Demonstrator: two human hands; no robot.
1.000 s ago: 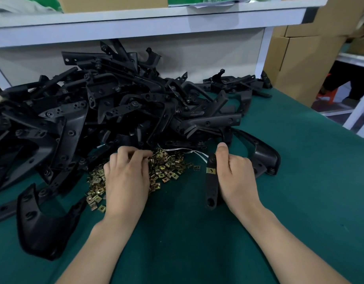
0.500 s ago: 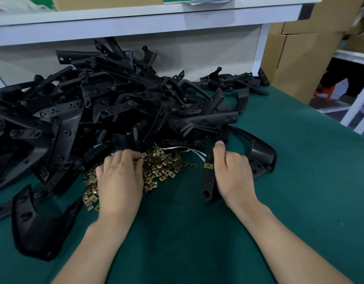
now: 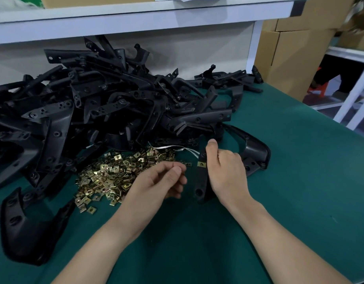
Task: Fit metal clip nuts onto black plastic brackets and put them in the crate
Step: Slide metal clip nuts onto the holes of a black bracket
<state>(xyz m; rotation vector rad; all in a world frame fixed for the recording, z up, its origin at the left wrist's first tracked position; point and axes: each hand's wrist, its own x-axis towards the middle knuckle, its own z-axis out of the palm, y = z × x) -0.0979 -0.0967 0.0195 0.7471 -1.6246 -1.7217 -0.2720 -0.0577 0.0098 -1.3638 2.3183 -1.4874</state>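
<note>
One clip nut [image 3: 202, 164] sits snapped onto the black bracket [image 3: 200, 182], and that bracket stands just right of the heap of loose clip nuts [image 3: 113, 175] on the green tabletop [image 3: 289, 171]. The right hand [image 3: 227, 171] grasps it, fingers wrapped round its far side and thumb laid up along the top end. That sets the strip on edge with its long axis running away from the person, near end low, far end beside the thumb. The fitted nut sits in the upper part, and a bare hole shows near the lower end.

Now the left hand [image 3: 162, 182]: it hovers at the heap's right edge, between the heap and the bracket, fingers curled in with the tips drawn to the thumb. It looks like a pinch, but whether a nut is in there I cannot tell, since nothing brass shows between the tips. That hand is the nearer one to the bracket's open left face. My guess is the next nut travels rightward from the heap and slides on across the strip, square to its length. Miss the line and the clip will likely cock on the edge.

Behind the heap, the big pile of unfitted brackets [image 3: 95, 103] waits. No crate in sight from here.
</note>
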